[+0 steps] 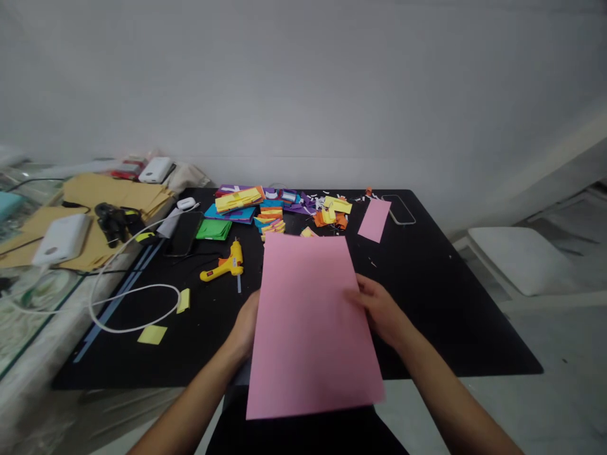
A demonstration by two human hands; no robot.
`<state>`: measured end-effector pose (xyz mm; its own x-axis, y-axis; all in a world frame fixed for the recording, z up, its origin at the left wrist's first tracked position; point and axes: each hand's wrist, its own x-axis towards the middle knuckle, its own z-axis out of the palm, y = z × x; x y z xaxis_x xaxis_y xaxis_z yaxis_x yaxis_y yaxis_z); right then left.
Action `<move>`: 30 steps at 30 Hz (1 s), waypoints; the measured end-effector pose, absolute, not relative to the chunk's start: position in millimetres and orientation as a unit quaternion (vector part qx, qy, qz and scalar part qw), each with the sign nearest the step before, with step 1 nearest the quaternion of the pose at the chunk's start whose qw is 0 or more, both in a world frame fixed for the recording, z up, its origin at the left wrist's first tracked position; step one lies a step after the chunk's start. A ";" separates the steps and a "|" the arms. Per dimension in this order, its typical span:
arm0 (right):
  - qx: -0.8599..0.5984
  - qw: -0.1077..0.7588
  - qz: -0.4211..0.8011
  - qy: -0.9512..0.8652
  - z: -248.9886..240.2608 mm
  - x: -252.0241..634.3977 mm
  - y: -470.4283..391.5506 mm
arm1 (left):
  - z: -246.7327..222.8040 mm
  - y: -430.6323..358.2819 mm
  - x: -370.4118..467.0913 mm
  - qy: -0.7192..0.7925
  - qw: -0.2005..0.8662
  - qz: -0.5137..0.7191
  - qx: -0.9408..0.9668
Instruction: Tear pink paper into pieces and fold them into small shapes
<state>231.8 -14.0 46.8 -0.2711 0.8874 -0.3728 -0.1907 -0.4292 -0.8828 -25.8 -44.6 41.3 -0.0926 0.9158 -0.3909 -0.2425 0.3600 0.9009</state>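
Observation:
A large pink sheet of paper [313, 322] is held up over the front edge of the black table [427, 297]. My left hand [247, 319] grips its left edge, with the fingers hidden behind the sheet. On the right edge, my right hand [377, 309] is closed on the paper, and its fingertips are a little blurred on the front face. A smaller pink paper piece [374, 220] lies at the back right of the table. Left of the sheet rests a yellow glue gun [227, 264] with a clear stick beneath it.
Folded coloured paper stacks [239, 200] and paper scraps [334, 212] line the table's back. A dark phone [186, 234], a white cable [135, 291] and yellow notes [152, 335] lie at left. A phone-shaped case [402, 210] is at right, and a white stool [519, 259] stands beyond.

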 end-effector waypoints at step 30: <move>-0.508 0.378 0.697 -0.336 28.2 241.3 -49.2 | 12.3 -83.0 -67.7 0.526 0.549 0.432 0.485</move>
<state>241.3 -49.2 28.2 -0.1967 0.8687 -0.4545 -0.1855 -0.4882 -0.8528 -67.7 -83.0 12.3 0.0727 0.9847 -0.1581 0.0350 0.1559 0.9872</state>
